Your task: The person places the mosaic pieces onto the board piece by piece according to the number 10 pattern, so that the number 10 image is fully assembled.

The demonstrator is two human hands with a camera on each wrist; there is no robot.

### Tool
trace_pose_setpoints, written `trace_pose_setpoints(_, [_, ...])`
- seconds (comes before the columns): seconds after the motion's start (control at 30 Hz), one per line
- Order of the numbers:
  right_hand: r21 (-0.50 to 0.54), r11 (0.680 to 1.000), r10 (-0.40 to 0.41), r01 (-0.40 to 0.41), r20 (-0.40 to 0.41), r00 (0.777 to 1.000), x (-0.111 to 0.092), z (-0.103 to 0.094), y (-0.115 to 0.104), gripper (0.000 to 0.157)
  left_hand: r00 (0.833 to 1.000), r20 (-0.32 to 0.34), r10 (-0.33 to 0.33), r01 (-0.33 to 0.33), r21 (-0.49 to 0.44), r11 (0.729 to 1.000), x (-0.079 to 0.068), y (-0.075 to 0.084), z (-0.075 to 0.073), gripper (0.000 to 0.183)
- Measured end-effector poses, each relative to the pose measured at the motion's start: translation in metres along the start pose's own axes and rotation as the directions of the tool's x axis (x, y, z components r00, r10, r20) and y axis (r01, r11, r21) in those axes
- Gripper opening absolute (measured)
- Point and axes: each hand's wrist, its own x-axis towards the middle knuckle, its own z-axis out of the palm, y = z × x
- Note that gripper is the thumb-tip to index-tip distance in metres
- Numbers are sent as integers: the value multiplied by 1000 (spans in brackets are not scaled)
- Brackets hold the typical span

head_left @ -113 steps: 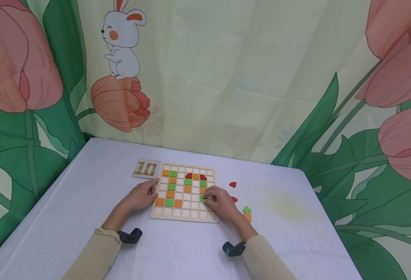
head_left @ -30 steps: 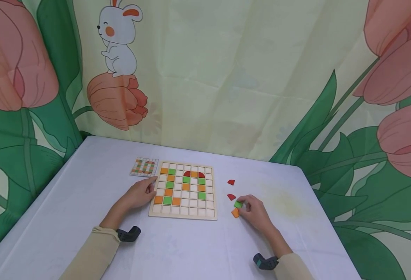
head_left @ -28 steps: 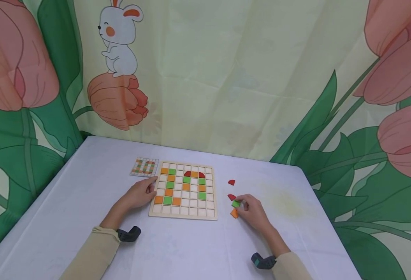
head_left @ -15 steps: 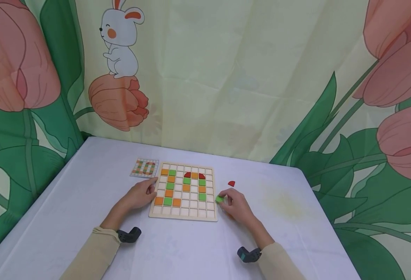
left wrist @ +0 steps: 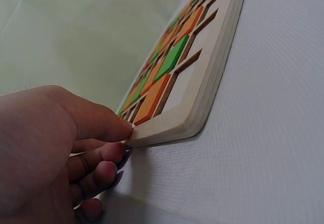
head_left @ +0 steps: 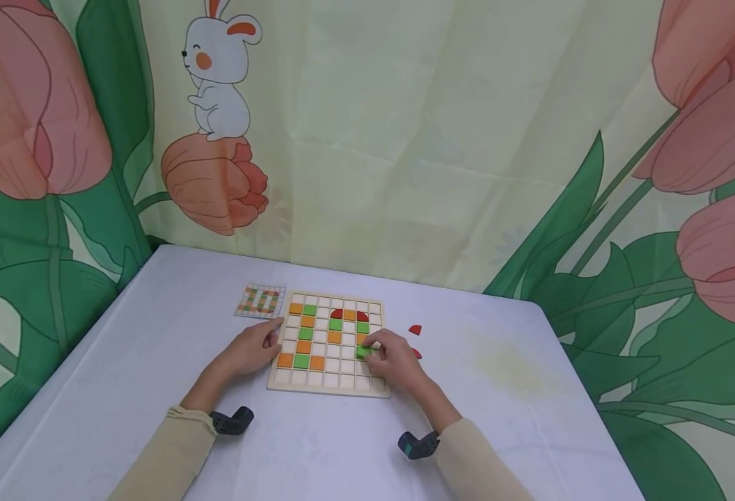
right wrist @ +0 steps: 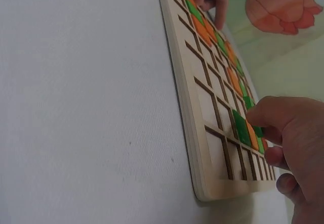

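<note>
My left hand (head_left: pixel 251 350) touches the left edge of the wooden grid board (head_left: pixel 330 392). In the left wrist view its thumb (left wrist: pixel 109 125) rests on the rim near a corner, and the other fingers lie bent beside it. My right hand (head_left: pixel 399 363) pinches a green tile (right wrist: pixel 258 132) between thumb and fingers, over the board's right part. Another green tile (right wrist: pixel 242 127) sits in a cell just under it. Orange tiles (head_left: pixel 317 363), green tiles (head_left: pixel 301 362) and two red quarter-round pieces (head_left: pixel 337 314) fill other cells. My fingers partly cover the held tile.
A small pattern card (head_left: pixel 259 300) lies beyond the board's left corner. One red quarter-round piece (head_left: pixel 415 330) is on the white tablecloth (head_left: pixel 518 417) at the right; another (head_left: pixel 417 353) peeks out behind my right hand. A printed curtain (head_left: pixel 392 174) hangs behind the table.
My right hand picked up the green tile right of the board and carried it left over the grid. The loose orange tile is now out of sight. My left hand stays at the board's edge.
</note>
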Motion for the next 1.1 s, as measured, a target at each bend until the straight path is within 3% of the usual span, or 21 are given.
trace_pose_setpoints(0.33, [-12,997,-72,73,31,997,11,15,-13,17,1000,-13,22,-22,7,1000,2,-1,2,59])
trace_pose_setpoints(0.7, [15,995,-97,97,78,992,22,26,-25,11,1000,-16,11,-11,6,1000,2,-2,2,60])
trace_pose_setpoints(1.1, [-21,998,-66,68,85,994,23,30,-31,10,1000,-22,17,-17,16,1000,1,-4,3,60])
